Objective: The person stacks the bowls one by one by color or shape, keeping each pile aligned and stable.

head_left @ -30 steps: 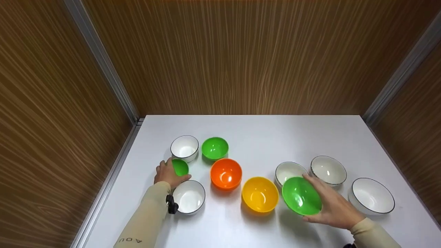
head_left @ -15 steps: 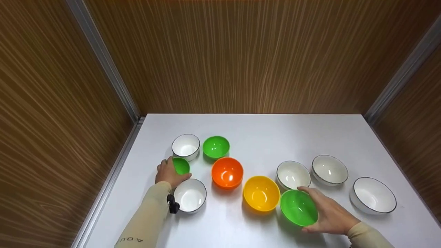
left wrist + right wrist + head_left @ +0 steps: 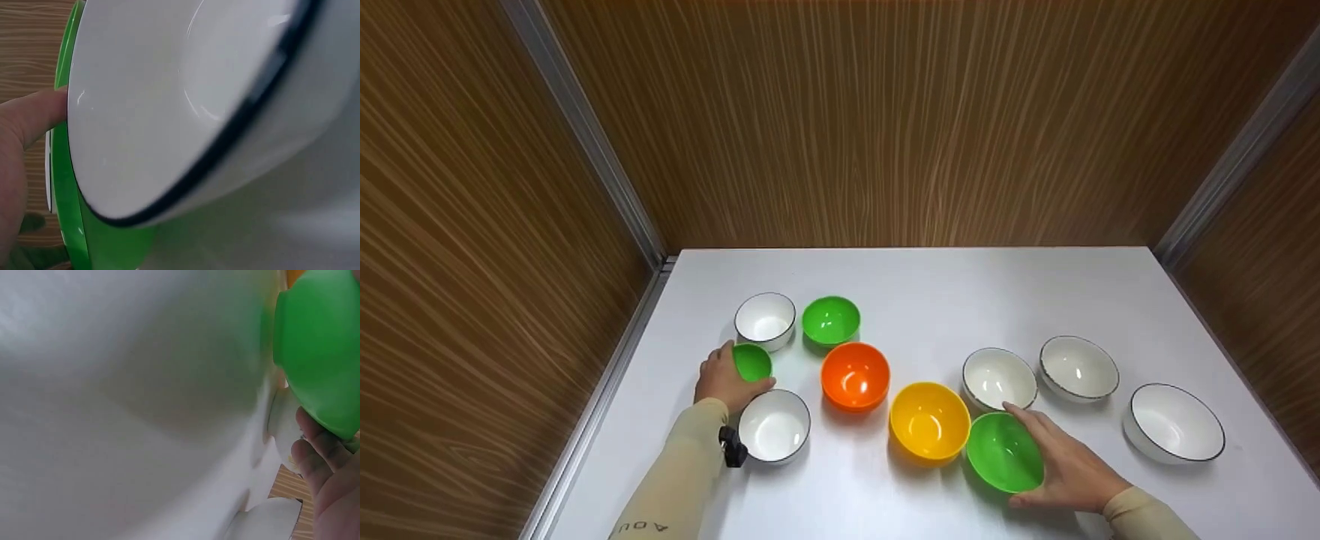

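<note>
My left hand (image 3: pixel 724 379) grips a small green bowl (image 3: pixel 753 363) at the left, its thumb and fingers spread around the rim. In the left wrist view, a white dark-rimmed bowl (image 3: pixel 135 112) covers much of that green bowl (image 3: pixel 64 185). Toward the front right, my right hand (image 3: pixel 1069 469) holds a larger green bowl (image 3: pixel 1003 454) by its right side, beside a yellow bowl (image 3: pixel 928 422). The right wrist view shows this green bowl's (image 3: pixel 326 349) foot close to the tabletop, with fingers (image 3: pixel 315 461) against its outer wall.
An orange bowl (image 3: pixel 855 376) and another green bowl (image 3: pixel 831 320) stand center-left. White bowls stand behind (image 3: pixel 765 319) and in front (image 3: pixel 774 425) of the left hand. Three more white bowls (image 3: pixel 999 379) are on the right. Wood-grain panels (image 3: pixel 855 127) enclose the white table (image 3: pixel 930 292).
My right hand has brought the larger green bowl down and slightly left, closer to the yellow bowl. My left hand stays at the small green bowl; the view has shifted slightly.
</note>
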Tool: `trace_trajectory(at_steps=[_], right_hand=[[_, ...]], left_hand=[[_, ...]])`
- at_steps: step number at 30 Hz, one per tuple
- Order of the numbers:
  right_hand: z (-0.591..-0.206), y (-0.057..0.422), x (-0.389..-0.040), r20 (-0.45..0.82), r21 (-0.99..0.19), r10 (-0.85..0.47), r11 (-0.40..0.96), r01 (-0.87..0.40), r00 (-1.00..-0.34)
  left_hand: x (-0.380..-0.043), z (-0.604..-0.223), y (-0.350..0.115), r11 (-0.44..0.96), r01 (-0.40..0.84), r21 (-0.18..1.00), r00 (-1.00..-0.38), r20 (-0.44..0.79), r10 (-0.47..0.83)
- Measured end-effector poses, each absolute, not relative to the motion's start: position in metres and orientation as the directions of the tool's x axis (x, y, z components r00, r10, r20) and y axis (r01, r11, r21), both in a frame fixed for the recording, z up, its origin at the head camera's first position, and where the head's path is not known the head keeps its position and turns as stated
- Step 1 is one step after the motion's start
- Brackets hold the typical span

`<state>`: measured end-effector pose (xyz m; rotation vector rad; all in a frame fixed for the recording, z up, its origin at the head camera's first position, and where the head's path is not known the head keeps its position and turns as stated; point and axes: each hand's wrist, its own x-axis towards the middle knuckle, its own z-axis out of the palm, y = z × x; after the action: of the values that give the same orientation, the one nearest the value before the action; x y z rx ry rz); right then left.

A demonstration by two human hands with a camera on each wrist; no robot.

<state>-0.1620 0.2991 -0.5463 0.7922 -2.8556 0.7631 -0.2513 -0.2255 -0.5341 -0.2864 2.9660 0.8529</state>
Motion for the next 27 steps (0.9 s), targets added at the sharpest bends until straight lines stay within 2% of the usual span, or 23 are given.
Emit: trace_trajectory(at_steps=[15, 27], right_hand=[[-0.557, 0.302, -0.173, 0.202, -0.547, -0.428, 0.696, -0.464, -0.881], [-0.568, 0.303, -0.180, 0.247, -0.645, -0.381, 0.621, -0.444, -0.891]], left_hand=[[-0.244, -0.511, -0.229, 0.817, -0.143, 0.558, -0.986, -0.009, -0.167], [-0.229, -0.462, -0.187, 0.842, 0.064, 0.535, -0.991, 0.132, -0.008]])
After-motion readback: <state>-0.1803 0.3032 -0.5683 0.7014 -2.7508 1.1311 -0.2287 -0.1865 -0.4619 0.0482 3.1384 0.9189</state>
